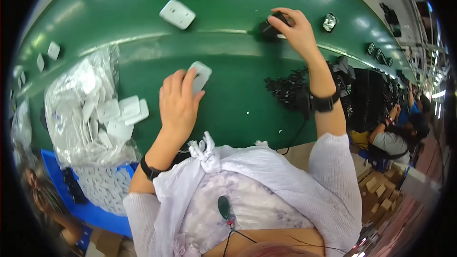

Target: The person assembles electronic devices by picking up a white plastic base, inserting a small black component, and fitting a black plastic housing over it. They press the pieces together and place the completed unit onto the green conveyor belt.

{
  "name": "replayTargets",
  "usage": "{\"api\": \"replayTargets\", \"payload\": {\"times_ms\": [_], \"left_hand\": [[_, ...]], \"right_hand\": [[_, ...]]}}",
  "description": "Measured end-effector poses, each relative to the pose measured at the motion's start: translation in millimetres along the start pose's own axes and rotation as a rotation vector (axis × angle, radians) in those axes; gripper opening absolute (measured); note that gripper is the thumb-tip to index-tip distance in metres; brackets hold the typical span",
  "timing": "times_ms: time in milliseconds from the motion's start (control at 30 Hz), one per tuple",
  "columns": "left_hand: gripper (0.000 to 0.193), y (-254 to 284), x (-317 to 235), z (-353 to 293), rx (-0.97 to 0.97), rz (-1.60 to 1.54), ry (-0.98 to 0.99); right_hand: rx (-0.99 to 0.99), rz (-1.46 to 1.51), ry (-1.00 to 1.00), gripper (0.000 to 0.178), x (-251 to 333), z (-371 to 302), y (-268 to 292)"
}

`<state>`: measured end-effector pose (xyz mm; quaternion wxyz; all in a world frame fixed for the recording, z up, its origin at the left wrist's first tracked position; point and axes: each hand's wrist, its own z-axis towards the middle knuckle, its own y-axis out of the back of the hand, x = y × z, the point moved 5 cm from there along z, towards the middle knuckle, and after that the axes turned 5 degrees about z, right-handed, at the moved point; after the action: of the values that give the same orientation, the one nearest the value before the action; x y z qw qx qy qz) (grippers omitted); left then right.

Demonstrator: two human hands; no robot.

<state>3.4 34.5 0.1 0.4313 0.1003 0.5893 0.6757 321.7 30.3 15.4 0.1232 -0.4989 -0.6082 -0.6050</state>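
Observation:
My left hand [178,100] is on a small white plastic cover [203,74] with rounded corners, its thumb and fingers at the cover's near side. Farther off and to the right, my right hand [299,29] grips a black boxy part [269,29] from above. The fingers partly hide that part, so its exact kind is unclear. Another white plastic cover [177,14], with small openings in its face, lies on the green work surface [233,109] beyond my left hand.
At the left, a clear plastic bag [64,114] spills white covers [119,109]; a blue bin [102,215] of small white pieces sits below. Black small parts [288,88] are heaped near my right forearm. A shiny dark part [329,22] lies far right. Other people sit along the right.

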Motion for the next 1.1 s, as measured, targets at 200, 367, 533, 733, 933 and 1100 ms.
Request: {"api": "replayTargets", "payload": {"times_ms": [200,367,533,733,933,1100], "left_hand": [[0.057,3,5,1,-0.026,-0.154,-0.078],[0.056,7,7,0,-0.015,-0.209,-0.082],[0.053,11,25,-12,-0.134,-0.554,0.145],[0.048,15,20,-15,-0.110,-0.501,0.075],[0.048,9,23,-18,-0.076,-0.328,0.005],[0.049,9,20,-20,-0.040,-0.107,-0.053]], "right_hand": [[-0.160,-0.315,0.518,0.039,15,-73,-15],[-0.080,-0.323,0.579,0.040,29,-87,-29],[0.100,-0.112,0.766,0.042,73,-114,-82],[0.196,-0.187,0.853,0.039,87,-120,-124],[0.166,-0.255,0.846,0.040,85,-118,-132],[0.086,-0.309,0.869,0.042,77,-119,-138]]}}
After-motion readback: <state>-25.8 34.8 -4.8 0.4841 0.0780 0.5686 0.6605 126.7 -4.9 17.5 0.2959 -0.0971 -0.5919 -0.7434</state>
